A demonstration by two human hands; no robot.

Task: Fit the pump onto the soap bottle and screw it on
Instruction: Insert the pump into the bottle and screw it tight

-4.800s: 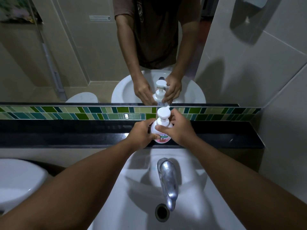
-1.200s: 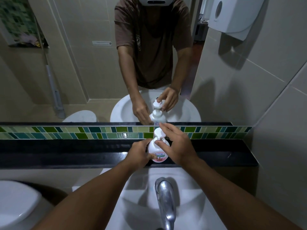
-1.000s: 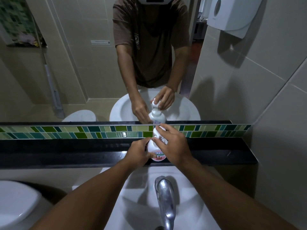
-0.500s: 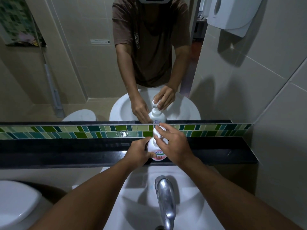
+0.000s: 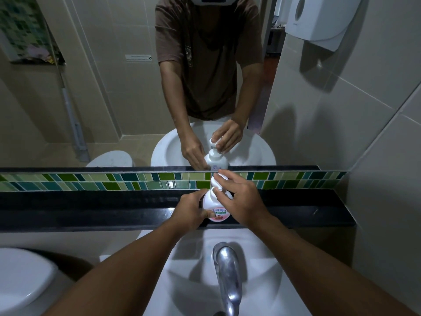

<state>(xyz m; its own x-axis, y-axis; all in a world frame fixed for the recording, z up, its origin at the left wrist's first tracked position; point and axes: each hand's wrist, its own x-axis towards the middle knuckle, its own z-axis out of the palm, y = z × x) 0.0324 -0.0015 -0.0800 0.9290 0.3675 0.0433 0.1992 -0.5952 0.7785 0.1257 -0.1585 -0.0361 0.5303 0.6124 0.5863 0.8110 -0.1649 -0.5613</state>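
At the centre of the frame the soap bottle (image 5: 215,207) stands upright on the black ledge (image 5: 91,212). The left hand (image 5: 190,212) wraps its lower body. The right hand (image 5: 242,201) fingers (image 5: 224,187) pinch the white pump (image 5: 217,182) on the bottle's neck.

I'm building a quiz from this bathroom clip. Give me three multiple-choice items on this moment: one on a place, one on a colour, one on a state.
1. Where does the white plastic soap bottle with the pink label stand?
A. in the white basin
B. on the black stone ledge
C. on the floor

2. What colour is the pump head?
A. white
B. blue
C. black

3. What is the right hand doing?
A. resting on the chrome tap
B. hanging free
C. gripping the pump

Answers: 1 B, its base sits on the ledge below the green tile strip, left hand around it. 2 A, white like the bottle. 3 C, its fingers close around the pump.
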